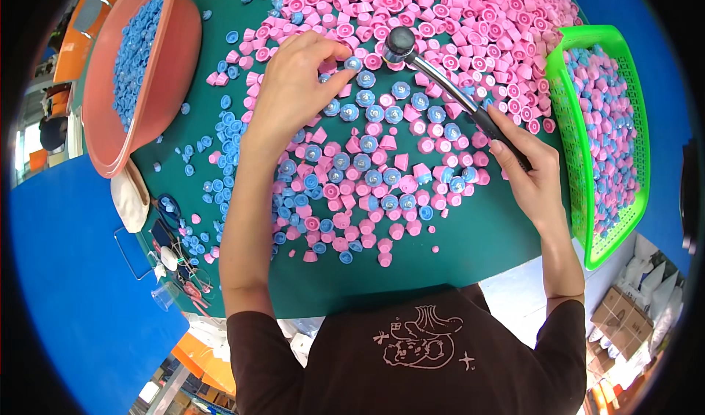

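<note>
My left hand (pixel 295 85) pinches a small blue flower-shaped cap (pixel 353 63) between thumb and forefinger, at the near edge of the pink heap. In my right hand (pixel 530 167) is the black handle of a small hammer (pixel 446 82). The hammer's round dark head is raised just right of that cap, apart from it. Several blue flower-shaped caps with shiny centres (pixel 366 79) stand in loose rows below both hands, at least some seated on pink cups. Loose pink cups (pixel 396 231) and blue pieces (pixel 226 147) lie scattered around my left forearm and in front of me.
A large heap of pink cups (pixel 470 11) covers the far side of the green tabletop (pixel 470 268). An orange-pink basin (pixel 176 55) of blue pieces stands at the left. At the right is a green basket (pixel 579 158) of mixed pieces. Scissors (pixel 194 290) lie at the left edge.
</note>
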